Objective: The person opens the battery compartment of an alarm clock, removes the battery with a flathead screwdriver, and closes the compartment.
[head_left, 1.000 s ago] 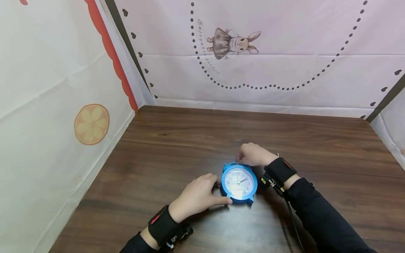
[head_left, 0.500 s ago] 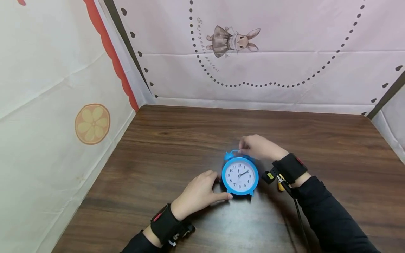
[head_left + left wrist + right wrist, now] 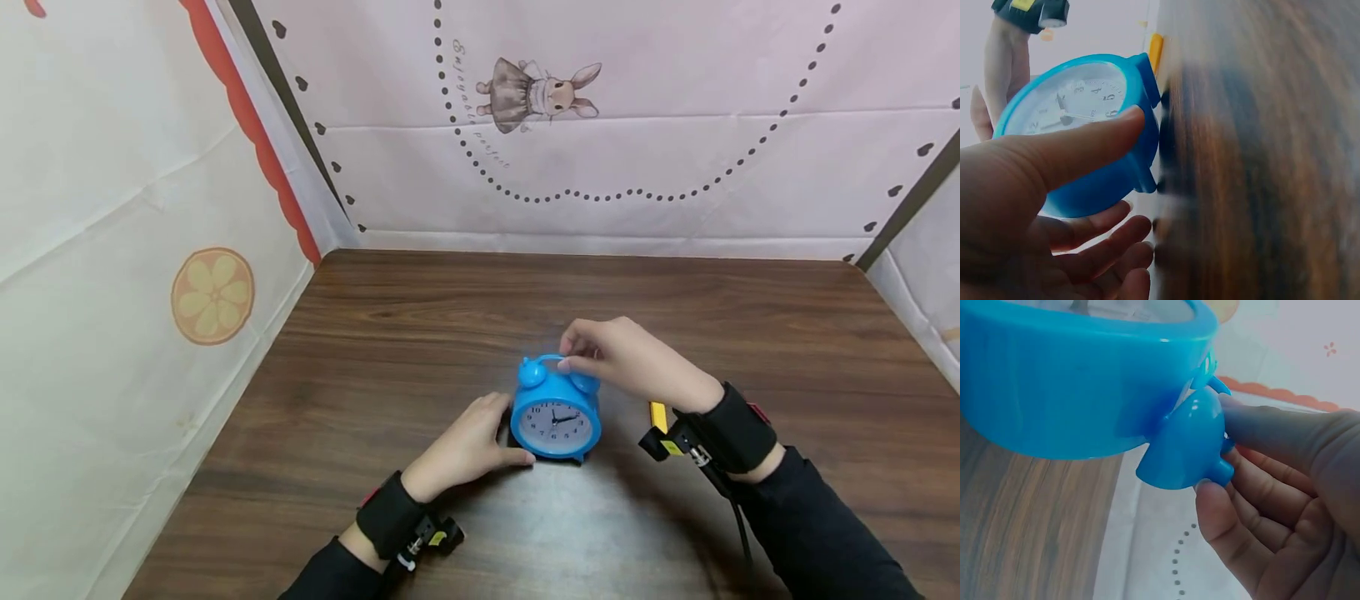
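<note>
A blue twin-bell alarm clock with a white dial stands close to upright on the wooden table, feet down, in the head view. My right hand pinches the clock's top, thumb and fingers at the handle between the bells; in the right wrist view a blue bell sits beside those fingertips. At the clock's lower left is my left hand. Its thumb lies across the front rim in the left wrist view, and its other fingers curve round behind the clock.
A yellow object lies on the table right of the clock, partly hidden by the right wrist camera. White printed cloth walls stand along the back and left of the wooden table. A cable hangs from the right wrist.
The clock has tipped up from leaning back, its bells and top now showing. My right hand has shifted at its top, its wrist moving right, and the yellow object has come into view.
</note>
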Motion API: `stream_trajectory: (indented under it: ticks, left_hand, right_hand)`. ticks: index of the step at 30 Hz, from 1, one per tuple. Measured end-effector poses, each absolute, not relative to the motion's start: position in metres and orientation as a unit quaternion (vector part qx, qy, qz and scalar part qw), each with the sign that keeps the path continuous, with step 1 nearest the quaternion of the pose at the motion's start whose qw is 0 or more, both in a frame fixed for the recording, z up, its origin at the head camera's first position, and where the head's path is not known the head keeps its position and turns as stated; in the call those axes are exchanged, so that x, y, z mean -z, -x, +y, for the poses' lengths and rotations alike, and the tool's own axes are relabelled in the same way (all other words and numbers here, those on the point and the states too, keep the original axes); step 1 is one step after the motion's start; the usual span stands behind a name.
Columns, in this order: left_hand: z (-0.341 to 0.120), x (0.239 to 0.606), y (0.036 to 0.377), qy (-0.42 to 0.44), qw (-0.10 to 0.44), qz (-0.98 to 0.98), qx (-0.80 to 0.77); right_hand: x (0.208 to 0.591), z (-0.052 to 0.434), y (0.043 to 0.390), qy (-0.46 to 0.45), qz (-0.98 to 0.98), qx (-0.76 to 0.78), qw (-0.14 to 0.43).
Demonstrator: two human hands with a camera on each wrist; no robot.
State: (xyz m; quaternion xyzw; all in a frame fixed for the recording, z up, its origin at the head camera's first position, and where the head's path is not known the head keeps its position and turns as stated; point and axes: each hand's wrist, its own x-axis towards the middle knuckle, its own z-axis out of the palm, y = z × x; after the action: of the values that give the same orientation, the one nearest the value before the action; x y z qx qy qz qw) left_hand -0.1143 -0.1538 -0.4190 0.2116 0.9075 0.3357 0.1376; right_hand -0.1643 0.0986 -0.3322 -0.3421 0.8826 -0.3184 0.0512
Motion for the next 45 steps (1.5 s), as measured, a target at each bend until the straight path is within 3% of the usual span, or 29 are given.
stream_trajectory:
  ticks: [12, 19, 27, 36, 45]
  left_hand:
    - [-0.16, 0.426, 0.117, -0.233, 0.15, 0.893, -0.356]
    - [-0.163, 0.422, 0.12, -0.274, 0.102, 0.887, -0.358]
    - [-0.164, 0.42, 0.12, -0.289, 0.1, 0.884, -0.353]
    - [-0.163, 0.423, 0.122, -0.289, 0.108, 0.891, -0.332]
    - [-0.161, 0.42, 0.12, -0.303, 0.101, 0.889, -0.327]
  right_hand:
    - [0.334, 0.101, 0.149, 0.346, 0.879, 0.325, 0.037]
    - [0.333, 0.105, 0.141, 0.364, 0.877, 0.313, 0.0]
    - [0.337, 0.119, 0.129, 0.407, 0.86, 0.305, -0.029]
    - [0.356, 0.141, 0.121, 0.443, 0.821, 0.358, -0.048]
    - [0.391, 0.164, 0.128, 0.398, 0.846, 0.349, -0.073]
